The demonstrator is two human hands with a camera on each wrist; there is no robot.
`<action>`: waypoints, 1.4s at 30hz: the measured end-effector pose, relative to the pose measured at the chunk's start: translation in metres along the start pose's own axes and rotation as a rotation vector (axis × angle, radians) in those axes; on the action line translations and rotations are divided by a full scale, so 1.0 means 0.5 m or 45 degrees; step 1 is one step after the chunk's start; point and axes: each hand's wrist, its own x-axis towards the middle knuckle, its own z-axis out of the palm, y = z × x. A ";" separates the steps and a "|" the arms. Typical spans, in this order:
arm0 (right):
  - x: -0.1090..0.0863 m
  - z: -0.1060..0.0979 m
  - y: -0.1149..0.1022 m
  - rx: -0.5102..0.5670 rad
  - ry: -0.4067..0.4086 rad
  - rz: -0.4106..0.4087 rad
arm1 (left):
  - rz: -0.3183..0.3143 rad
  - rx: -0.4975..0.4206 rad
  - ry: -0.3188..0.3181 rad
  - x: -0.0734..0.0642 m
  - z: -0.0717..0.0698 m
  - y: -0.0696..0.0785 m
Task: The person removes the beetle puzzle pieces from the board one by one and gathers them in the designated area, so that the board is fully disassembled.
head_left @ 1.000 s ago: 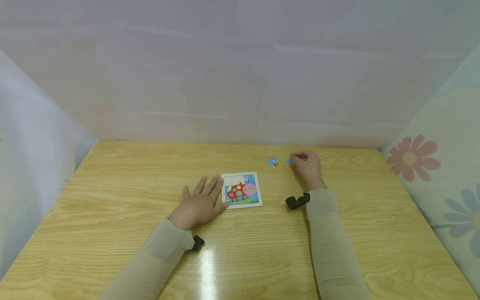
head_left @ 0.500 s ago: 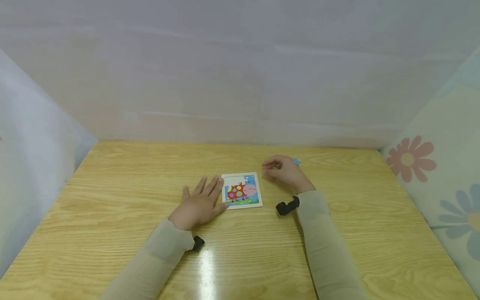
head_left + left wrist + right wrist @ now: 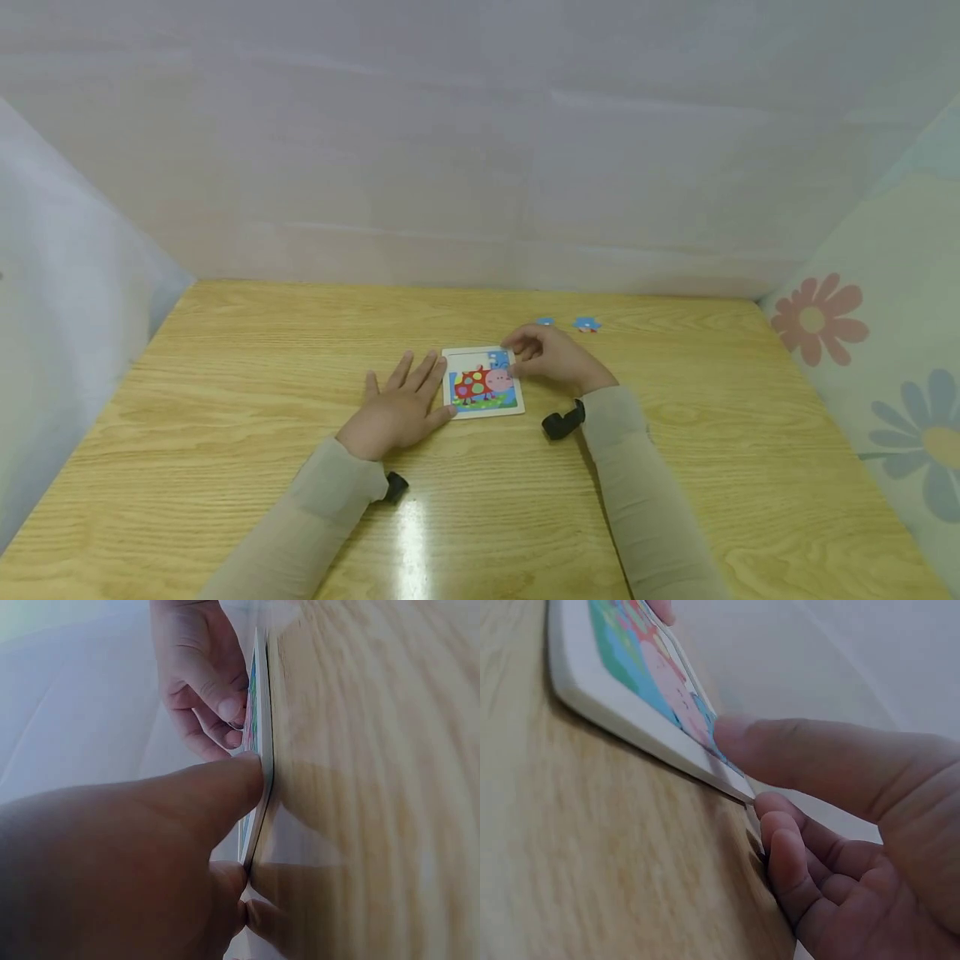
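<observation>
Head view: square puzzle board (image 3: 467,361), white-rimmed, pink-faced red creature with coloured spots, upper left bare white; on table (image 3: 247,392), in line with middle of far edge. Left hand (image 3: 396,415) flat, fingers spread, touching board's left side. Right hand (image 3: 555,358), fingers bent, hides board's upper right corner and part of blue piece (image 3: 545,321); second blue piece (image 3: 587,323) alongside, near table's far edge.

Left wrist: board edge-on, picture barely readable.

Right wrist: board cut off at top; can't tell whether right fingertips grip anything.

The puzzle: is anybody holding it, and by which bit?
The left hand doesn't grip the puzzle; it lies spread, touching the left side. The right hand is at the far right corner; whether it pinches anything can't be told.
</observation>
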 end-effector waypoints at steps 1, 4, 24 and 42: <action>0.001 0.001 0.000 -0.006 0.000 -0.001 | -0.002 -0.002 -0.004 0.000 0.001 -0.001; 0.003 0.005 -0.001 -0.015 -0.004 -0.001 | -0.008 0.004 -0.005 0.004 0.006 -0.006; 0.002 0.009 -0.010 -0.004 -0.022 -0.016 | -0.008 -0.006 0.003 0.008 0.005 -0.007; 0.005 0.010 -0.019 -0.001 -0.046 0.017 | -0.007 -0.018 0.005 0.006 -0.001 0.001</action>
